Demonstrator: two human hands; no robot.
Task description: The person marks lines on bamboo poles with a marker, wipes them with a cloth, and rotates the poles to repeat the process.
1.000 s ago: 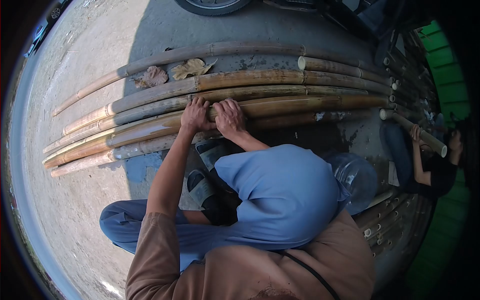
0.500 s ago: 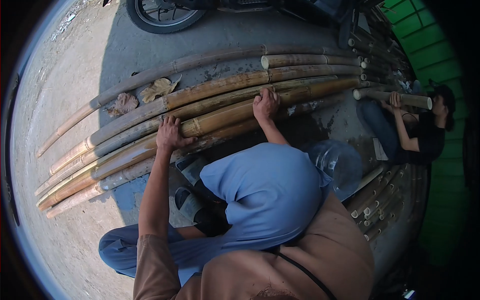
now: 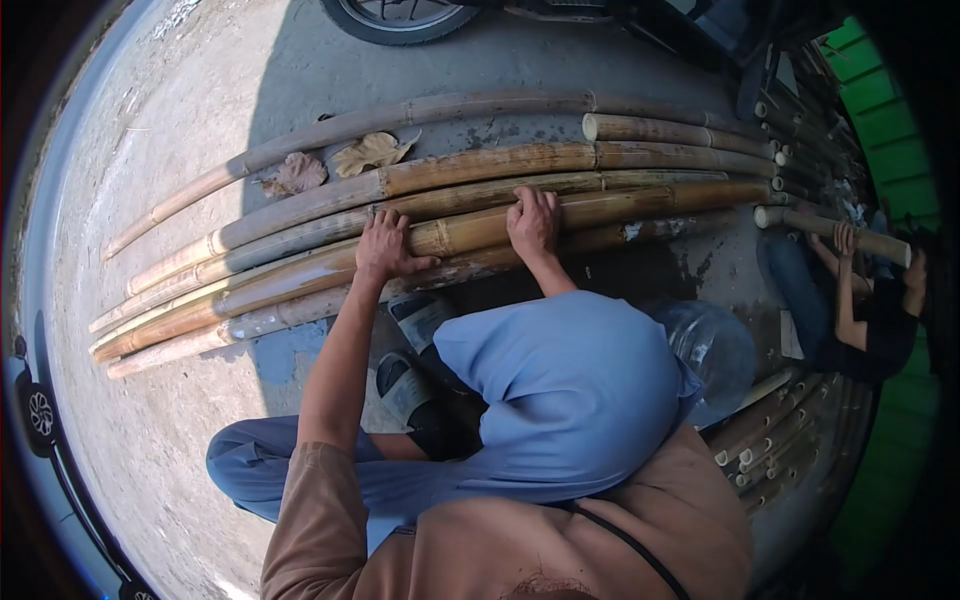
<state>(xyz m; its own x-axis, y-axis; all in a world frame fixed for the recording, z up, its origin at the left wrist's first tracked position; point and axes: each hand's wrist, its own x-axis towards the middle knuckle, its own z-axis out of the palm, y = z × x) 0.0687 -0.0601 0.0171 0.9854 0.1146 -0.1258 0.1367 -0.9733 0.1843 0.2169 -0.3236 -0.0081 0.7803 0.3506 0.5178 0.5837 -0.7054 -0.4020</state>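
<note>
Several long bamboo poles lie side by side on the ground in front of me. My left hand (image 3: 391,246) is wrapped over a thick yellow-brown bamboo pole (image 3: 475,231), just left of one of its joints, thumb towards me. Farther right, my right hand (image 3: 535,222) curls its fingers over the far side of the same pole. A thinner, darker bamboo pole (image 3: 455,201) lies directly behind it, close to the fingertips of both hands. Nearer my feet is a weathered, pale-stained bamboo pole (image 3: 290,310). The undersides of the poles are hidden.
A co-worker (image 3: 870,310) sits at right, holding a bamboo piece (image 3: 850,232). Beside my knee stands a clear plastic jug (image 3: 712,355). More cut bamboo (image 3: 770,430) lies behind it. Dry leaves (image 3: 370,152) and a motorbike wheel (image 3: 400,20) are beyond the poles.
The camera view has turned, shifting the scene to the right. My right hand has come nearer to my left along the pole. The left hand keeps its place beside the joint.
</note>
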